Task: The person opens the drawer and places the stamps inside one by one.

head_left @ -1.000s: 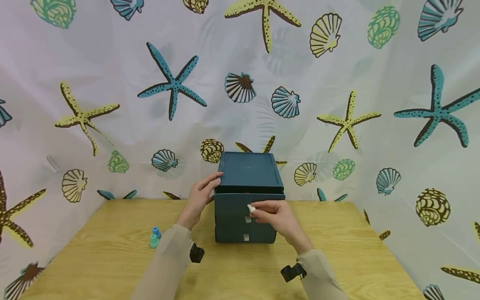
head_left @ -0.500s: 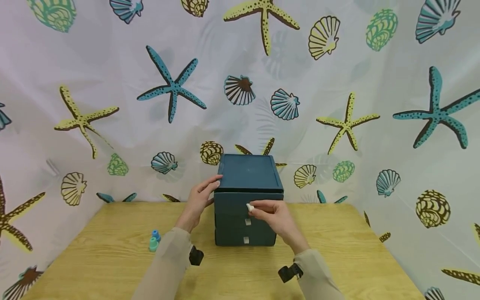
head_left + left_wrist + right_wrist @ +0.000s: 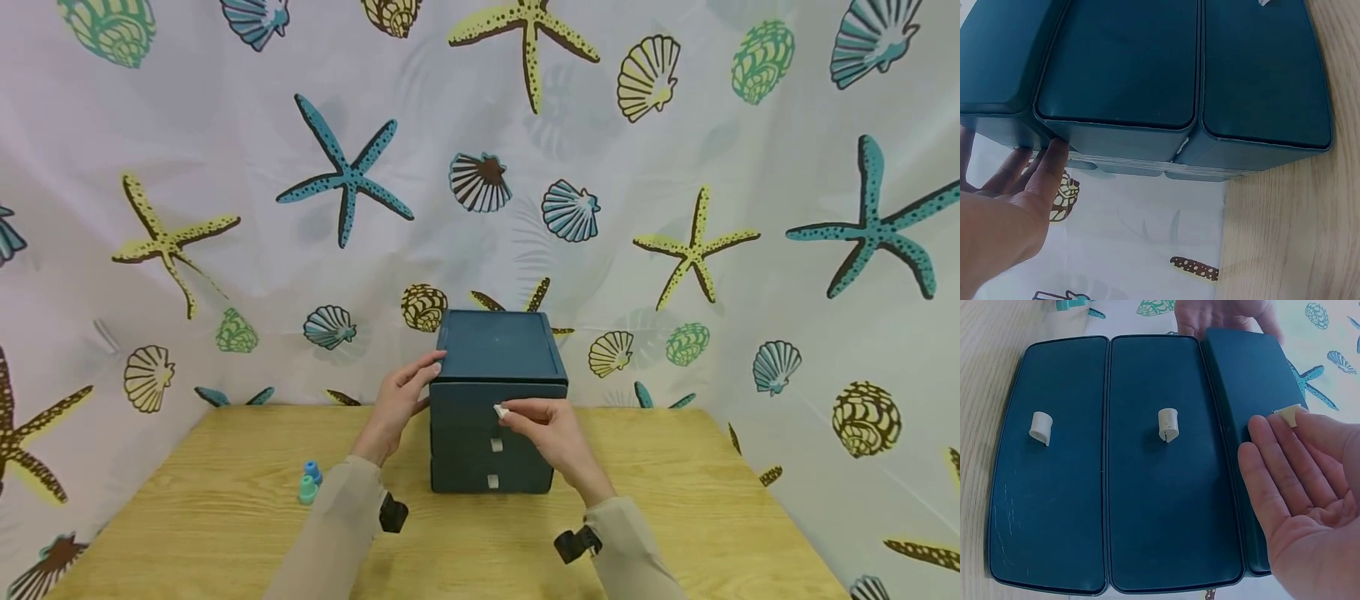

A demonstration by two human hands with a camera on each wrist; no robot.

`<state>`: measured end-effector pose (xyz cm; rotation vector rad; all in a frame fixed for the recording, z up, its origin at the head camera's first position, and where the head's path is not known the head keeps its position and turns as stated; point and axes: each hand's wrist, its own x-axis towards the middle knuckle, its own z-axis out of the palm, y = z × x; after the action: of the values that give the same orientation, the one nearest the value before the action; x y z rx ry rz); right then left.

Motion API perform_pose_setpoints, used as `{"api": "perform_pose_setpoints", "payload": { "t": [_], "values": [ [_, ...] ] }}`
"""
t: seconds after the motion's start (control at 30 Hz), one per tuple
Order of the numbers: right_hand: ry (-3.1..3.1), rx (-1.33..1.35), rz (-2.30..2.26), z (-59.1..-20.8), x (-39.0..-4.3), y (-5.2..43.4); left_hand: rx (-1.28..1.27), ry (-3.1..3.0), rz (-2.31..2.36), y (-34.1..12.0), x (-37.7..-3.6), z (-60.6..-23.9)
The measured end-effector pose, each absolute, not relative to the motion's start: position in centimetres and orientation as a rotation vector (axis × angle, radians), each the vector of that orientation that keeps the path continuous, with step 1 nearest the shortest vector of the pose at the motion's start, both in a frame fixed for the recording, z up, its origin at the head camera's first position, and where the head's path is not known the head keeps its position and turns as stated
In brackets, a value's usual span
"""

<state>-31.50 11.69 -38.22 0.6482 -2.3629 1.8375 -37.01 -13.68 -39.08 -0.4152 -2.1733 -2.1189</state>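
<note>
While left hand (image 3: 397, 397) flat against cabinet (image 3: 497, 346), right hand (image 3: 551, 433) pinching top tab (image 3: 501, 410).

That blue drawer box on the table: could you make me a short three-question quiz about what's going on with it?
1. True or false: the right hand pinches the top drawer's white tab.
2. How many drawers does the drawer box have?
3. The left hand rests on: A) the small bottles; B) the box's left upper edge; C) the bottom drawer.

Key: 1 true; 2 three; 3 B.
</note>
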Motion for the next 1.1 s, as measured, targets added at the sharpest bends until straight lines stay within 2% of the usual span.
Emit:
{"api": "perform_pose_setpoints", "payload": {
  "t": [0.4, 0.67, 1.1],
  "values": [
    [-2.344, 0.606, 1.815, -37.5, -31.5, 11.3, -0.423, -2.185, -2.085, -13.6, -37.0, -39.0],
    [-2.339, 0.585, 1.820, -39.5, -34.0, 11.4, -0.432, -2.177, -2.099, -13.6, -36.6, -38.6],
    [-2.307, 0.625, 1.852, -40.0, -33.8, 12.0, -0.425, -2.194, -2.063, -13.5, -36.9, -39.1]
  ]
}}
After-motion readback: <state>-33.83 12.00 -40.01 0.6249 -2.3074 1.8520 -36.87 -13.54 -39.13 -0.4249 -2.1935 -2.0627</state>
